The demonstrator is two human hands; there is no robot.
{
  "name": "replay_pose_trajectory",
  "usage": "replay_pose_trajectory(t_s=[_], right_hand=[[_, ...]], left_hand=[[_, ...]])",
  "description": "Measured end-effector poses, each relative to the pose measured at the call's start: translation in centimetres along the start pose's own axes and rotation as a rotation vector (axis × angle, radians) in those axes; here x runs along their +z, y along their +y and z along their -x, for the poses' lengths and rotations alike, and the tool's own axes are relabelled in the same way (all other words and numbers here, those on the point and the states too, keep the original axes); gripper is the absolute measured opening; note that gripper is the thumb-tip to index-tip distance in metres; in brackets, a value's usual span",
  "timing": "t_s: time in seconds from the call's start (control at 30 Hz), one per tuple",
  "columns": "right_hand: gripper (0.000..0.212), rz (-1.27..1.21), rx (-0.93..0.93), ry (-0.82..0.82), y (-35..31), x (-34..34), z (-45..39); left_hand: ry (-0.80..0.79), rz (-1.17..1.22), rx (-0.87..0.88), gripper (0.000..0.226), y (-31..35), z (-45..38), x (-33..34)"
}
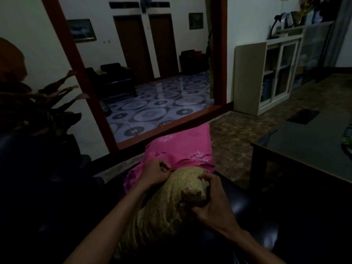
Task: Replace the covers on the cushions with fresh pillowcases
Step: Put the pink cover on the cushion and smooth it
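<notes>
A yellow-green patterned cushion (pixel 167 206) lies lengthwise across my lap on a dark seat. Its far end meets the bunched mouth of a pink pillowcase (pixel 182 147) with pale embroidered motifs, which stretches away from me. My left hand (pixel 156 173) pinches the gathered pink edge at the cushion's upper left corner. My right hand (pixel 211 199) grips the cushion's right corner, fingers curled over the top and thumb underneath. How far the cushion sits inside the pillowcase is hard to tell in the dim light.
A dark glass-topped table (pixel 308 149) stands close on the right. A white cabinet (pixel 270 73) is against the far right wall. A large-leafed plant (pixel 38 103) rises on the left. Beyond a red door frame (pixel 82 77) lies a tiled room with dark sofas.
</notes>
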State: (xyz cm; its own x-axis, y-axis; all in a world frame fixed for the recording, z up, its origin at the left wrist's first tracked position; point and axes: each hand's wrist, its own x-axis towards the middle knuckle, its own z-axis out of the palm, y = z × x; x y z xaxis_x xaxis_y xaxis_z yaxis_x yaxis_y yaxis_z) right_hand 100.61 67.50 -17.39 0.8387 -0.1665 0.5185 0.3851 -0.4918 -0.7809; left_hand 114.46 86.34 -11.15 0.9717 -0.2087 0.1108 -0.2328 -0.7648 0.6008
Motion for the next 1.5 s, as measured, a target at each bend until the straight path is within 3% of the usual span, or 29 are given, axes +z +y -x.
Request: replay_pose_trajectory(t_s=[0.13,0.33,0.5,0.63,0.67,0.73,0.8,0.87,1.0,1.07,1.2,1.37,1.5], right_hand=[[0.072,-0.006,0.105,0.067,-0.3,1.8,0.0],[0.062,-0.062,0.148,0.17,-1.4,3.7,-2.0],[0.05,-0.112,0.219,0.214,-2.4,4.3,-2.8],[0.042,-0.104,0.23,0.198,-2.4,4.9,-2.3],[0.042,-0.102,0.21,0.211,-2.6,4.9,-2.4],[0.051,-0.136,0.166,0.238,-3.2,4.3,-3.0],[0.058,-0.189,0.113,0.26,-4.0,3.1,-4.6],[0.057,-0.239,0.049,0.274,-5.1,1.1,-7.1],[0.048,-0.271,-0.067,0.171,-8.2,-4.1,-12.5],[0.041,-0.284,-0.072,0.147,-8.5,-5.9,-14.0],[0.061,-0.424,0.11,0.102,-6.1,-6.7,-12.9],[0.089,-0.462,0.324,0.057,-1.8,-5.3,-5.8],[0.16,-0.238,0.597,0.017,-0.1,-3.8,-0.1]], left_hand=[[0.065,0.064,-0.047,0.014,2.2,0.6,-2.0],[-0.071,0.031,0.156,0.02,6.7,1.5,-5.2],[-0.065,0.016,0.151,0.01,5.8,1.4,-6.1],[-0.209,-0.103,-0.005,0.053,3.9,1.6,-7.1],[-0.254,-0.099,-0.002,0.056,4.0,1.8,-7.0],[-0.307,-0.056,0.037,0.04,4.9,2.0,-6.6],[-0.276,0.036,0.08,0.017,6.6,1.6,-6.7],[-0.215,0.134,0.126,0.008,8.8,0.7,-7.3],[-0.077,0.245,0.129,0.009,14.0,-0.8,-9.8],[-0.082,0.245,0.062,0.031,15.6,-1.1,-10.9],[-0.215,0.193,-0.098,0.064,15.1,-0.7,-9.1],[-0.097,0.171,-0.096,0.018,12.1,0.2,-4.1],[-0.016,0.116,0.037,0.025,12.7,0.3,-3.2]])
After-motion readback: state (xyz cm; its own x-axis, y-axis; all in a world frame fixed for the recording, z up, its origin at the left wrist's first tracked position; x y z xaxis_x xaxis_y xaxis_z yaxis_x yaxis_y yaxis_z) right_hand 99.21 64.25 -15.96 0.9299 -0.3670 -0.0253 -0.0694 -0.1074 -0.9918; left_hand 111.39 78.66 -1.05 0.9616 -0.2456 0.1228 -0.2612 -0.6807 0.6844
